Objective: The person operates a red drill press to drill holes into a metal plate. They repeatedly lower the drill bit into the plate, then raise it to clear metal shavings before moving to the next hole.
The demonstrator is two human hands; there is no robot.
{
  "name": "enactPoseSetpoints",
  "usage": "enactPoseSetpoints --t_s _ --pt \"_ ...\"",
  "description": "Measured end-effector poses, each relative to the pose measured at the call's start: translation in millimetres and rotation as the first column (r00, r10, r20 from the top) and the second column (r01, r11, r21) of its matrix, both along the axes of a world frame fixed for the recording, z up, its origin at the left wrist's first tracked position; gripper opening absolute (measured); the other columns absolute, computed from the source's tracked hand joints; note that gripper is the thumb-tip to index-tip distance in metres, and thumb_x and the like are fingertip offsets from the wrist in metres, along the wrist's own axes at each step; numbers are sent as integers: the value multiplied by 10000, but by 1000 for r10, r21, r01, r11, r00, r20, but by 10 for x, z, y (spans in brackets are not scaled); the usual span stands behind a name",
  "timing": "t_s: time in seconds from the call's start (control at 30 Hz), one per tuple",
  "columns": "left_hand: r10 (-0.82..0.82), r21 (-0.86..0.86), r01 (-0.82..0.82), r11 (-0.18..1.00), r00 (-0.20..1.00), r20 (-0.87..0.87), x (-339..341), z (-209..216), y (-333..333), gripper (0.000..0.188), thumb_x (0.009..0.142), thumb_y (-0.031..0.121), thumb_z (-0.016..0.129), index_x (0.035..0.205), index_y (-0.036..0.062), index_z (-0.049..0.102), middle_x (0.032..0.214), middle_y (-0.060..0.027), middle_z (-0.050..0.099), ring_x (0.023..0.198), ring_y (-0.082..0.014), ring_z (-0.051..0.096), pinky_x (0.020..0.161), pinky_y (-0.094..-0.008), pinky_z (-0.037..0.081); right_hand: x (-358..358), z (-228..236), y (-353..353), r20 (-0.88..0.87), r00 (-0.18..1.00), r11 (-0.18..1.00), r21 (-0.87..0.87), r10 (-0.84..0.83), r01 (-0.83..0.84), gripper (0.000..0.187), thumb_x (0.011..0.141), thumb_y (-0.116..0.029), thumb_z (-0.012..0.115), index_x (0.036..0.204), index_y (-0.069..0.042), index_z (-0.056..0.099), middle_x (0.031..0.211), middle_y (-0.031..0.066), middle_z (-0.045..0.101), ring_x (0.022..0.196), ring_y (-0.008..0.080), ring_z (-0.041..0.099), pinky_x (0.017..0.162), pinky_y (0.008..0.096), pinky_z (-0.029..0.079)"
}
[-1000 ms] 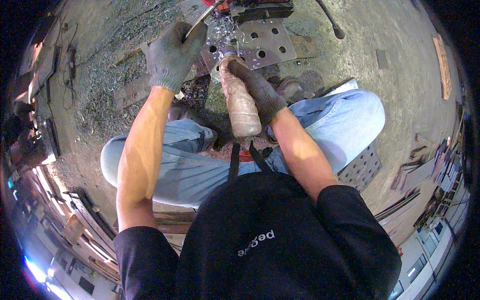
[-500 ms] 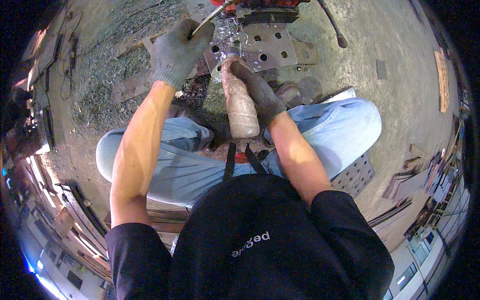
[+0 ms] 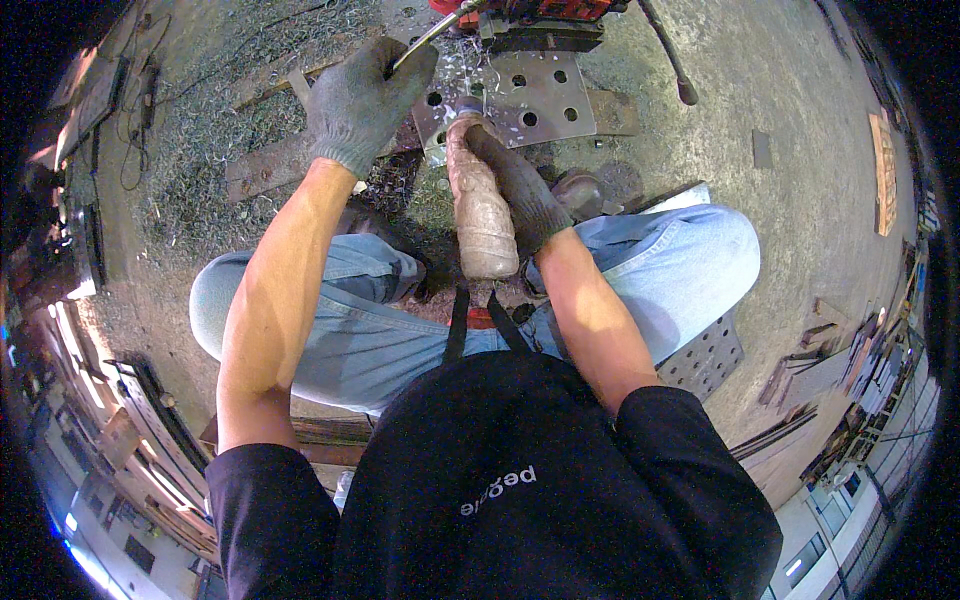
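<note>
My left hand [image 3: 368, 105], in a grey knit glove, is closed round a thin metal rod [image 3: 432, 36] that slants up toward a red machine [image 3: 545, 12] at the top edge. My gloved right hand [image 3: 522, 188] grips a cloudy, dirty plastic bottle [image 3: 487, 232] from its right side. The bottle's narrow neck [image 3: 468, 108] points away from me, over a steel plate with round holes [image 3: 545, 98] that lies below the machine. Pale spots and shavings lie on the plate near the neck. The machine's upper part is out of view.
Metal shavings [image 3: 215, 130] cover the floor at the left. A dark lever [image 3: 668, 50] hangs right of the machine. Beside my right knee lies another perforated plate [image 3: 705, 355]. Stacked metal strips [image 3: 165, 440] and scrap pieces [image 3: 860, 365] line the sides.
Both hands keep their grips, and the bottle stays nearly in place. The whole view has shifted slightly; no other change is visible.
</note>
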State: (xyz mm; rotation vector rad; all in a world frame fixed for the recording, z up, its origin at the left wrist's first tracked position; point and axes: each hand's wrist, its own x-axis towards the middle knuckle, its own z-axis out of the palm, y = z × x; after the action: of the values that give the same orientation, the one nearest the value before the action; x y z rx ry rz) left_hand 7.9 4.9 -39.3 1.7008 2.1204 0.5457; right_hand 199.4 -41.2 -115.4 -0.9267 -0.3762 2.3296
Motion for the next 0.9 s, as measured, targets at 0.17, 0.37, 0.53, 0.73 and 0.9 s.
enactPoseSetpoints --t_s 0.17,0.37,0.53,0.73,0.9 --pt "-6 -5 6 1000 1000 9 -17 -3 3 491 850 610 585 1012 165 715 814 -116 712 807 -328 696 729 -417 524 -22 84 -5 -43 998 991 -133 -39 33 261 967 -382 602 1121 -172 628 902 -22 641 739 97 615 652 273 534" --pt "-9 2 9 1000 999 36 -28 -56 16 483 852 596 590 1020 161 713 809 -125 711 806 -334 696 731 -427 525 -12 82 -5 -44 999 994 -106 -25 20 252 965 -372 608 1116 -172 628 888 -22 640 724 104 617 639 278 535" --pt "0 14 0 1000 1000 31 -5 -36 -2 484 854 596 586 1023 160 713 815 -120 715 810 -334 698 730 -428 526 -30 44 -13 -49 995 990 -114 -89 83 258 972 -350 601 1143 -158 625 946 -14 649 792 101 625 697 267 533" --pt "-3 -6 3 1000 1000 -2 3 -1 4 494 852 603 588 1027 158 711 831 -120 717 822 -337 698 737 -429 527 -13 -38 -5 -87 993 994 -87 -80 73 274 977 -335 598 1172 -143 621 1007 -11 658 867 97 627 780 259 525" --pt "-8 0 8 1000 1000 -1 0 -8 -3 500 850 607 589 1030 157 710 842 -127 717 833 -338 699 741 -429 528 8 -34 -9 -69 997 997 -65 -38 33 277 981 -337 592 1181 -149 619 1011 -9 658 880 98 628 783 260 524"
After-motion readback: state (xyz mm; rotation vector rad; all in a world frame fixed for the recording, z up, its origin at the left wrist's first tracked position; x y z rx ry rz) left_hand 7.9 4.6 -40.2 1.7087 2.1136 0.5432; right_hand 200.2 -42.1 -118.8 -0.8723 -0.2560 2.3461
